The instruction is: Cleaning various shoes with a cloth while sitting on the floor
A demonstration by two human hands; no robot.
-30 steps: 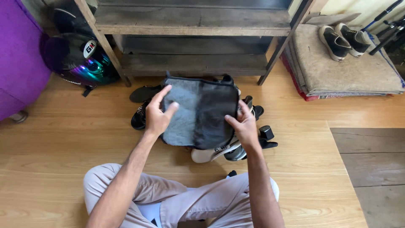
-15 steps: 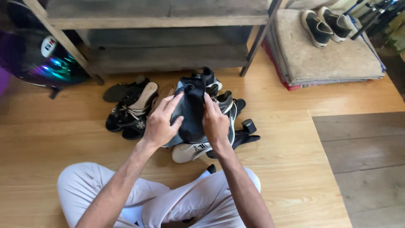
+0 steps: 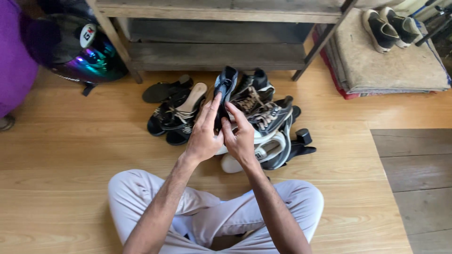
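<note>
A dark grey cloth (image 3: 224, 87) is folded into a narrow strip and pinched between both my hands. My left hand (image 3: 205, 134) presses its left side and my right hand (image 3: 239, 136) its right side, palms nearly together. Just beyond the hands lies a pile of shoes: black lace-up sneakers (image 3: 263, 108), a white sneaker (image 3: 245, 157) and black sandals (image 3: 174, 113). I sit cross-legged in light trousers (image 3: 207, 211) on the wooden floor.
A wooden shoe rack (image 3: 216, 33) stands behind the pile. A glossy dark helmet (image 3: 84, 51) rests at its left, beside something purple (image 3: 16, 61). Folded mats (image 3: 391, 66) with a pair of dark sneakers (image 3: 388, 28) lie at the right. A darker floor panel (image 3: 416, 183) is lower right.
The cloth was spread wide between my hands a second ago; it is now folded into a narrow strip and my hands have come together. The shoe pile behind it has come into view.
</note>
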